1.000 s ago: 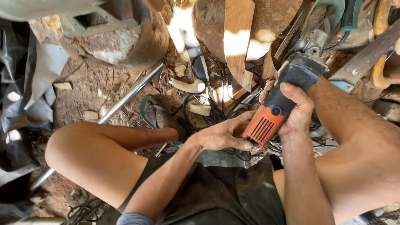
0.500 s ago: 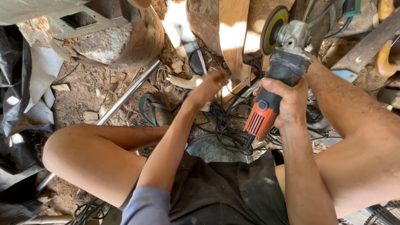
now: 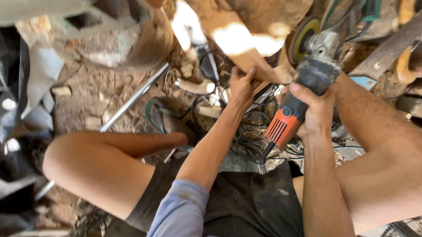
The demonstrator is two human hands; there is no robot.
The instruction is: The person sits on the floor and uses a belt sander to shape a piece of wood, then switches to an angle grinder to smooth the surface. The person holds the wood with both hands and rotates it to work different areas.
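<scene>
My right hand (image 3: 313,108) grips the body of an angle grinder (image 3: 299,99) with a dark housing and an orange rear end. Its round disc (image 3: 303,38) points up and away from me, close to a wooden plank (image 3: 236,43). My left hand (image 3: 242,84) reaches forward and closes on the lower end of that plank, which leans against a large log. Tangled black cables (image 3: 249,136) lie on the ground beneath both hands. I sit with bare knees spread to either side.
A metal rod (image 3: 131,100) lies diagonally on the dirt at left. A green sandal (image 3: 157,118) sits beside my left shin. Black plastic sheeting (image 3: 9,107) covers the far left. Wood pieces and tool handles (image 3: 405,62) crowd the upper right.
My left hand left the grinder's rear, reached forward and took hold of the plank's lower end. My right hand raised the grinder toward the wood.
</scene>
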